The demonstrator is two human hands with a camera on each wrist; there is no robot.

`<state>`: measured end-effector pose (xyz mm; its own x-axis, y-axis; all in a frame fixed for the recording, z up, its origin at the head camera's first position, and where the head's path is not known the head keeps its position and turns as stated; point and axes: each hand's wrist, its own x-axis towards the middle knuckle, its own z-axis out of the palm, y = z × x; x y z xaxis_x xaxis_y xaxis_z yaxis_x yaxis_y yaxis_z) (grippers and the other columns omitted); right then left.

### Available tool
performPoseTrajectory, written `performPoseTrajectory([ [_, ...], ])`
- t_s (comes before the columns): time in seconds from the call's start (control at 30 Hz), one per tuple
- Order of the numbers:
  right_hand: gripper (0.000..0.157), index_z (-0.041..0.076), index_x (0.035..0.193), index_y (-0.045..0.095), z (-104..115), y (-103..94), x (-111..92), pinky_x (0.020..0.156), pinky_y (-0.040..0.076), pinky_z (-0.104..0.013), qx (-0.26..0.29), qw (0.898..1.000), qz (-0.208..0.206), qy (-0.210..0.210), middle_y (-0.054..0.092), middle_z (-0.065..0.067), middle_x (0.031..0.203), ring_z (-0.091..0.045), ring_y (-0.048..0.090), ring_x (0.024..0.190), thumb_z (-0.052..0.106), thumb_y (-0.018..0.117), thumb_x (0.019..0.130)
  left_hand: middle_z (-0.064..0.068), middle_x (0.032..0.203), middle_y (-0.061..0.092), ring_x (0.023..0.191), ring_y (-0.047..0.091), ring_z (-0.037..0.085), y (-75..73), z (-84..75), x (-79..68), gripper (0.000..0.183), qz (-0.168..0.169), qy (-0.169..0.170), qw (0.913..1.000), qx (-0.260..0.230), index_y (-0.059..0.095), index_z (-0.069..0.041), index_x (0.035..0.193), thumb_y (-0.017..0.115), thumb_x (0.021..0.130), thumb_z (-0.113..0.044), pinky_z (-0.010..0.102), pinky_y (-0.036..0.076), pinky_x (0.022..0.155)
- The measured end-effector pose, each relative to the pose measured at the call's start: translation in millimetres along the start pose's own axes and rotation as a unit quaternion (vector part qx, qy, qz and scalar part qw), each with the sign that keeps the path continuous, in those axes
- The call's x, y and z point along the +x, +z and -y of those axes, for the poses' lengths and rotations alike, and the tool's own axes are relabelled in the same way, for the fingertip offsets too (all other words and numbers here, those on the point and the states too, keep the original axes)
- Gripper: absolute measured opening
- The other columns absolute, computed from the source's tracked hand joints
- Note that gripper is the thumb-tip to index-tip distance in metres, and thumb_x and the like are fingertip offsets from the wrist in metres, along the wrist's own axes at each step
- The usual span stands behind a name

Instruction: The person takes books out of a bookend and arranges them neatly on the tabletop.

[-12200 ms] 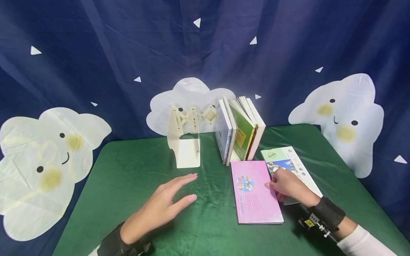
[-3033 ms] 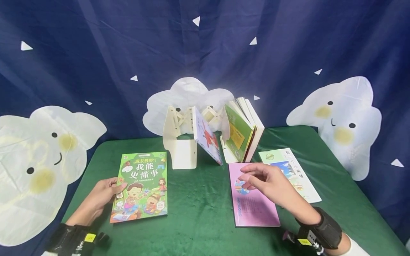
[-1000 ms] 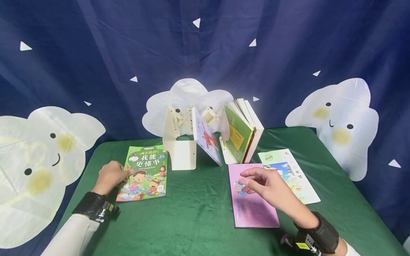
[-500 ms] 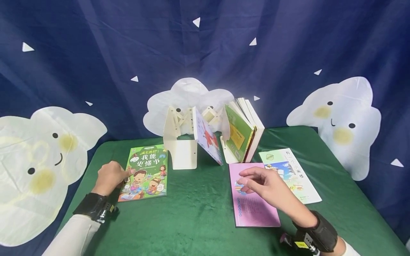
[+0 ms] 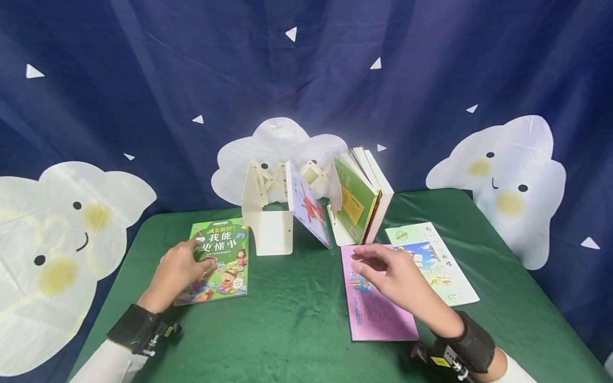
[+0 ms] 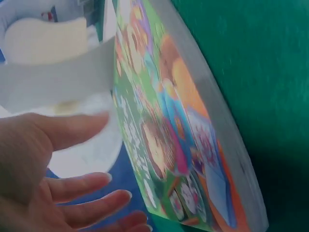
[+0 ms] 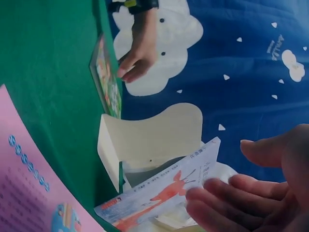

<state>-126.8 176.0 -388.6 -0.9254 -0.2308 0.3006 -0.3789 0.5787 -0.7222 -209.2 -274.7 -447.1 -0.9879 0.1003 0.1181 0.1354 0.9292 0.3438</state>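
Observation:
My left hand [image 5: 179, 271] hovers over the left side of a green picture book [image 5: 232, 266], fingers apart and holding nothing. In the left wrist view the thumb and fingers of that hand [image 6: 67, 159] are spread away from the book cover [image 6: 166, 130]. The book lies flat on the green cloth, left of the bookends. My right hand [image 5: 397, 274] is held above a pink book [image 5: 378, 314], its fingers loosely bent with nothing in them. A lilac book [image 5: 308, 205] with a red animal leans in the cream expandable bookends [image 5: 274, 231].
Several books, a green one [image 5: 351, 199] outermost, lean against the right part of the bookends. A white book [image 5: 442, 266] with a blue picture lies beside the pink book. Behind the table [image 5: 268, 330] hangs a navy curtain [image 5: 268, 69] with clouds.
My left hand carried the green picture book, laid it down left of the bookends and has just let go. Since the oldest frame, the lilac book has shifted left. The right hand stays nearly still.

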Motion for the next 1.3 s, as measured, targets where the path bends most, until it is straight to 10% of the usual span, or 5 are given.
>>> performPoseTrajectory([
  [0.83, 0.07, -0.001, 0.131, 0.049, -13, 45.1, 71, 0.082, 0.053, -0.042, -0.172, 0.982, -0.027, -0.077, 0.06, -0.018, 0.123, -0.025, 0.061, 0.103, 0.042, 0.074, 0.081, 0.02, 0.141, 0.043, 0.132, 0.03, 0.043, 6.5, -28.2, -46.5, 0.075, -0.039, 0.187, 0.981, 0.032, 0.046, -0.007, 0.137, 0.068, 0.082, -0.052, 0.06, 0.031, 0.102],
  [1.3, 0.072, 0.003, 0.131, 0.048, -25, 66.1, 100, 0.067, 0.055, -0.038, -0.188, 0.98, 0.007, -0.068, 0.064, -0.011, 0.107, -0.021, 0.063, 0.087, 0.043, 0.075, 0.079, 0.014, 0.15, 0.032, 0.14, 0.014, 0.034, 3.1, -30.1, -65.1, 0.089, -0.014, 0.183, 0.9824, 0.034, 0.037, -0.015, 0.144, 0.06, 0.078, -0.07, 0.062, 0.031, 0.1],
])
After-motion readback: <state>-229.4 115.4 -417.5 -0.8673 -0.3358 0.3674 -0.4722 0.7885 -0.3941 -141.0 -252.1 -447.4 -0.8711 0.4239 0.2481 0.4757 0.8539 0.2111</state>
